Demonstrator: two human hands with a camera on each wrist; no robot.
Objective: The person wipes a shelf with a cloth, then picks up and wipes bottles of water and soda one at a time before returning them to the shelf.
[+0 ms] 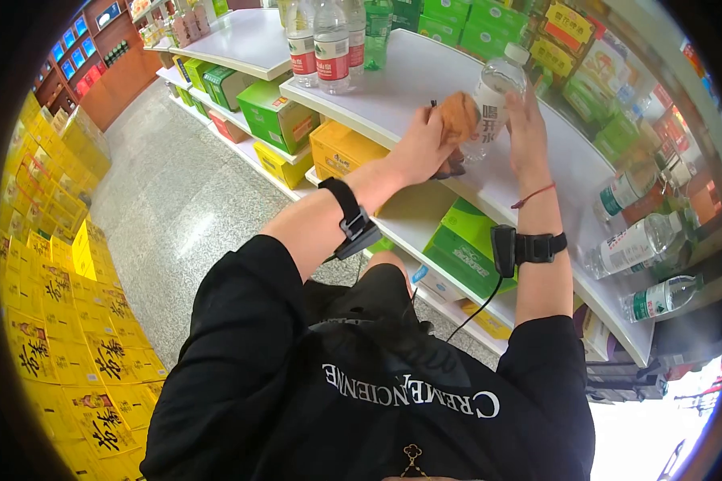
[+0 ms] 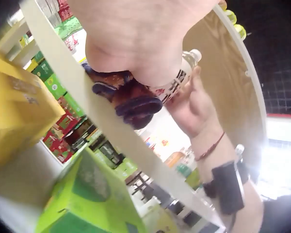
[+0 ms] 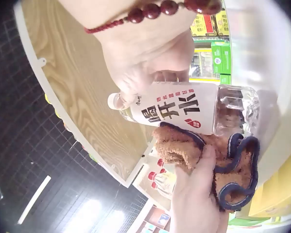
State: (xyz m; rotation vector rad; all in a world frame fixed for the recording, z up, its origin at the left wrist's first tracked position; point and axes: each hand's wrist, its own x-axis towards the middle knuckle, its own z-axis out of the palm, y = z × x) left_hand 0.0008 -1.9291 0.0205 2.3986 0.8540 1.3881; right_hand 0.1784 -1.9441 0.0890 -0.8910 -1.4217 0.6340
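Observation:
My right hand [image 1: 528, 132] holds a clear water bottle [image 3: 179, 108] with a white label and black characters, fingers wrapped behind it near the cap end. A brown cloth [image 3: 184, 148] with dark blue edging is bunched in my left hand [image 1: 419, 146], thumb over it, pressed against the bottle's side. In the head view the bottle stands nearly upright over the white shelf [image 1: 425, 68]. From the left wrist view, folds of the cloth [image 2: 136, 104] hang below my left palm, and the bottle shows partly behind that hand.
Several red-labelled bottles [image 1: 332, 52] stand on the shelf at the left, and green-labelled bottles [image 1: 658, 301] at the right. Lower shelves hold green cartons [image 1: 465, 248] and yellow cartons [image 1: 341, 148]. Stacked yellow boxes [image 1: 64, 321] line the far left, across the speckled floor [image 1: 184, 192].

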